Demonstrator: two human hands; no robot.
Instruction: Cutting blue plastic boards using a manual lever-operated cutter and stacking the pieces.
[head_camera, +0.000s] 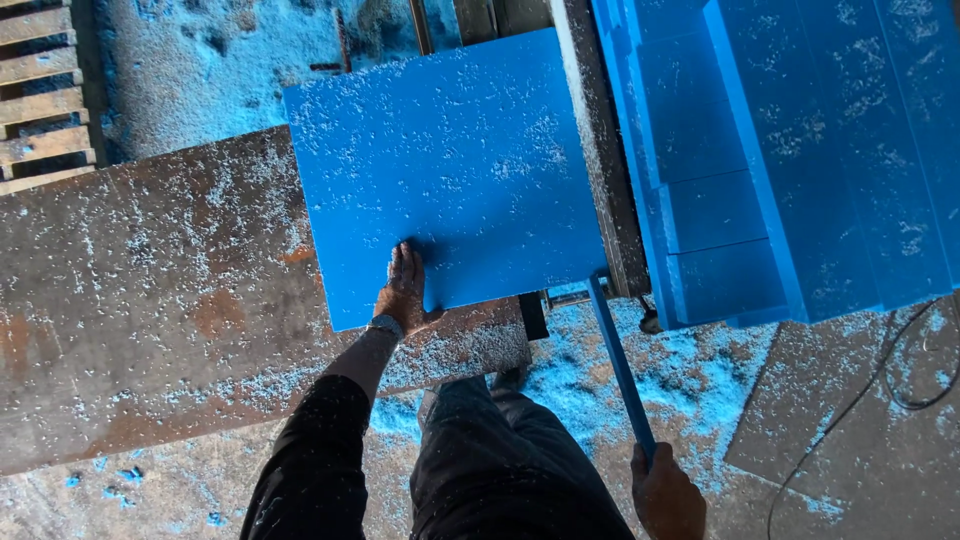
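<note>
The left hand (403, 290) lies flat, fingers spread forward, on the near edge of a large rectangular sheet of bright blue foam board (450, 170). The palm presses down on the sheet rather than gripping it; a metallic wristwatch (385, 325) sits on the wrist and a dark sleeve covers the forearm behind it. The sheet rests on a rusty, worn metal desk (150, 300) that is dusted all over with pale blue and white shavings. The sheet's far right corner reaches a dark metal rail (600, 150) that runs along the right edge of the desk.

The right hand (665, 495), low at the bottom of the view, is closed around the near end of a long, thin blue foam strip (620, 365). The strip slants up and to the left, and its far end meets the near right corner of the sheet, just beside the rail.

To the right of the rail stands a stack of thick blue foam blocks (800, 150), speckled with shavings. A thin black cable (880, 380) curls over the floor below the stack. Blue foam dust (690, 370) lies thick on the floor around the person's dark trousers (500, 460). Weathered wooden slats (40, 90) show at the upper left corner.
</note>
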